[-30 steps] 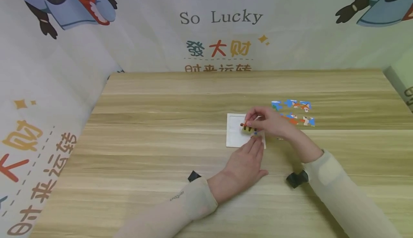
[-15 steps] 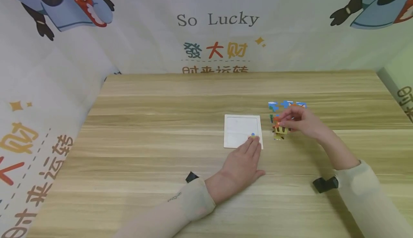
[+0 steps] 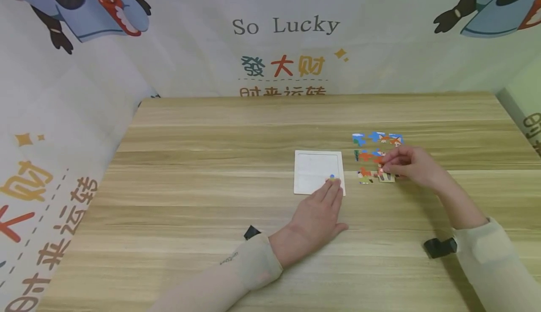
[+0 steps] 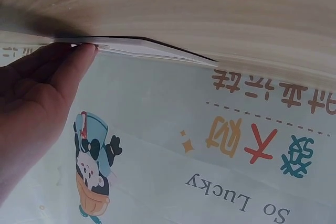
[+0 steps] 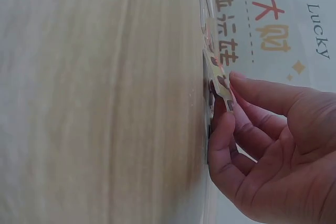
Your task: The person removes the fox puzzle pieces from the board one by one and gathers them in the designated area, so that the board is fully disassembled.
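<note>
A white square puzzle tray (image 3: 314, 166) lies flat near the middle of the table. My left hand (image 3: 314, 215) rests its straight fingers on the tray's near right corner, over a puzzle piece (image 3: 332, 177) of which only a bit of blue and yellow shows. Right of the tray, my right hand (image 3: 416, 166) pinches a jigsaw piece (image 5: 214, 72) between thumb and fingers. That piece is pale yellow with dark marks and is tilted in the right wrist view. It is just above or among the loose puzzle pieces (image 3: 365, 156), partly covered by my fingers.
Several loose pieces with blue, orange and fox pictures lie in rows right of the tray, such as a blue corner piece (image 3: 358, 139) at the back. The wooden table (image 3: 203, 161) ends at a printed cloth backdrop (image 3: 190, 44).
My right hand has carried the pinched jigsaw piece from above the tray rightward to the loose pieces. My left hand has stayed on the tray's corner.
</note>
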The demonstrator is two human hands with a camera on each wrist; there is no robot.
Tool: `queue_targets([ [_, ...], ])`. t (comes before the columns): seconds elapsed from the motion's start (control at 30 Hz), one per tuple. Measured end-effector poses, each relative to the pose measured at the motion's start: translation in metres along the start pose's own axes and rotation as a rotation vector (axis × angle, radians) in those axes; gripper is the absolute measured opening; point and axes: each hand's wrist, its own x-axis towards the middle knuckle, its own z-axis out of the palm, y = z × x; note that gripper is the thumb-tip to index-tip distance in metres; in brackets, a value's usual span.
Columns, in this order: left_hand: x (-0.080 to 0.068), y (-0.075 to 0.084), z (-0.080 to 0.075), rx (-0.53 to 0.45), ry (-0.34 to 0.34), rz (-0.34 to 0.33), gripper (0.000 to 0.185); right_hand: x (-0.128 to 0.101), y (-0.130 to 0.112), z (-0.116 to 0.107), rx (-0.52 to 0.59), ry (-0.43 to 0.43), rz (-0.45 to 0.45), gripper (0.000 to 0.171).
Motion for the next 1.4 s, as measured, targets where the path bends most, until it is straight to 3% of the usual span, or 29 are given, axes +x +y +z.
queue_targets([
  [0.63,-0.001,0.001,0.0,0.025,0.016,0.006,0.075,-0.014,-0.003,-0.004,-0.116,0.045,-0.042,0.02],
  [0.93,-0.001,0.0,0.0,0.017,0.012,0.002,0.075,-0.018,-0.008,-0.006,-0.121,0.078,-0.014,0.022],
  [1.2,-0.002,-0.002,0.0,-0.093,0.019,-0.033,0.074,-0.014,-0.019,0.004,-0.145,0.126,-0.06,0.023],
  [1.4,-0.002,-0.004,0.001,-0.117,-0.009,-0.035,0.074,-0.006,-0.027,0.017,-0.153,0.119,-0.101,0.021],
])
